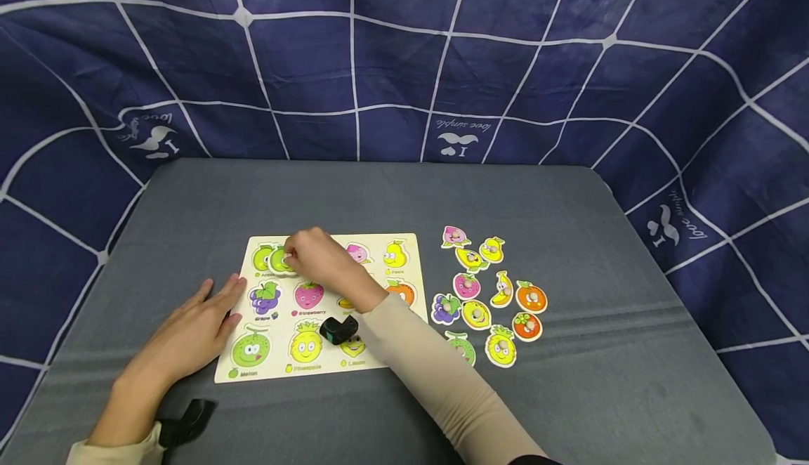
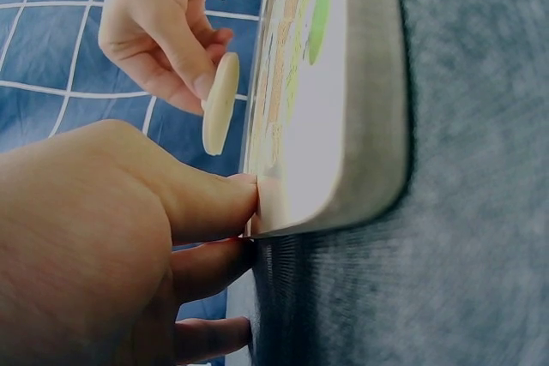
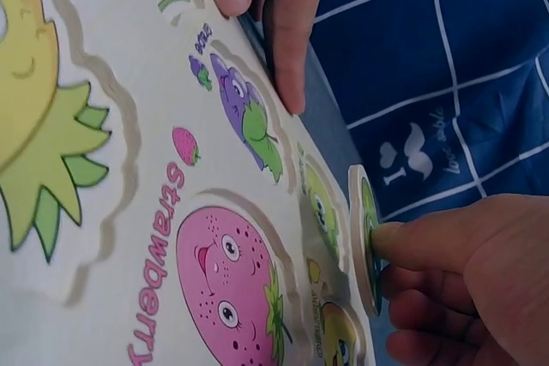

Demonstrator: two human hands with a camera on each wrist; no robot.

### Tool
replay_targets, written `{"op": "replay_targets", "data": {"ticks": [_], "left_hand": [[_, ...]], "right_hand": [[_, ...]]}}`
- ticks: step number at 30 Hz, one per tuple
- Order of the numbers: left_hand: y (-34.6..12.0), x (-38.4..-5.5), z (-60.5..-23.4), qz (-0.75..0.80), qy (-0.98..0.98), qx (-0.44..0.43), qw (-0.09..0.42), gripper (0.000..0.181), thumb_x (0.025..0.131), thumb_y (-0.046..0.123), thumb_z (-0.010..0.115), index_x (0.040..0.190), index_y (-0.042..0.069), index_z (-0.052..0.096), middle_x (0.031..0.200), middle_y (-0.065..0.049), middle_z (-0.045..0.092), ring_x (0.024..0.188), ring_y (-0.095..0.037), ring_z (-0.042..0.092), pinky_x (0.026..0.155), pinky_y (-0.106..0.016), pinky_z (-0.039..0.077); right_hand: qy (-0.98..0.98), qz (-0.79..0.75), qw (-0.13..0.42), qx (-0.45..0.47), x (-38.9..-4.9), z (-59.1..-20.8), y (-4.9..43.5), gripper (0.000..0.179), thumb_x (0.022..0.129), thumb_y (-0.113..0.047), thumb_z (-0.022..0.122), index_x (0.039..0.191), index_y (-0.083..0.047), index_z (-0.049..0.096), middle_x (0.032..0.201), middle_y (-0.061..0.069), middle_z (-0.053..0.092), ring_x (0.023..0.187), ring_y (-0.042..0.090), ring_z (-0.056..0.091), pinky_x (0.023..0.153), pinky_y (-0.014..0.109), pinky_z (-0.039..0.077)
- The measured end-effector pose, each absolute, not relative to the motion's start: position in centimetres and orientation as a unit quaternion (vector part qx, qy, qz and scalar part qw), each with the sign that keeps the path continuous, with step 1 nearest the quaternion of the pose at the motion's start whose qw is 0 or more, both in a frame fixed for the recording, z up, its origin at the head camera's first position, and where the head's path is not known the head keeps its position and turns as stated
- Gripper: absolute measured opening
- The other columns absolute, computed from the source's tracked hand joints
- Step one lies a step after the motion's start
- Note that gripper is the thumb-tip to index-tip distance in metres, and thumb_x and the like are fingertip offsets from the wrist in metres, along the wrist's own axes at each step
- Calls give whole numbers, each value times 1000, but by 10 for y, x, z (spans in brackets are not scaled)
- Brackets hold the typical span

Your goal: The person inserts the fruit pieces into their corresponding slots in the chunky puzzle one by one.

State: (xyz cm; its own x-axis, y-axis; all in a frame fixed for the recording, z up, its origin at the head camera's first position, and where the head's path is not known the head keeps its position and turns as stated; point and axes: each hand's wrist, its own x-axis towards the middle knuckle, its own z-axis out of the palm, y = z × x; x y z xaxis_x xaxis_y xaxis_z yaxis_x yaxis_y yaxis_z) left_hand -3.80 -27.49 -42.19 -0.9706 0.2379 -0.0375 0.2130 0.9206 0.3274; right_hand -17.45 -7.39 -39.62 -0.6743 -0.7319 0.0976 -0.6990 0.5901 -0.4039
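A wooden fruit puzzle board [image 1: 284, 342] with recessed pictures lies on the grey table. My right hand [image 1: 319, 258] pinches a green apple puzzle piece [image 3: 364, 242] just above the board's upper left. In the head view the piece partly overlaps the printed apple recess [image 1: 261, 258]. Seen from the left wrist, the piece [image 2: 221, 105] is tilted, its plain pale back showing. My left hand [image 1: 186, 331] rests at the board's left edge with fingers extended, the thumb [image 2: 232, 203] touching the edge. Near the right hand are the grape [image 3: 244, 113] and strawberry [image 3: 227, 285] recesses.
Loose knobbed fruit pieces lie right of the board, among them a peach [image 1: 454, 237], grapes [image 1: 445, 309], a banana [image 1: 502, 289], a pineapple [image 1: 501, 347] and a melon [image 1: 461, 345]. A dark blue checked cloth [image 1: 404, 64] hangs behind the table [image 1: 600, 381].
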Motion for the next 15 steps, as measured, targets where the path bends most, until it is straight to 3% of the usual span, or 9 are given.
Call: {"op": "replay_targets", "data": {"ticks": [15], "left_hand": [[-273,-36,-419,163,978,123,30,54,95,10,61,143,-10,44,147,-30,40,131,-62,30,101,-71,29]], "right_hand": [[895,-198,40,-398,-180,-400,-88,39,91,-10,67,58,-17,47,56,-7,36,52,4,34,47,17,25]]}}
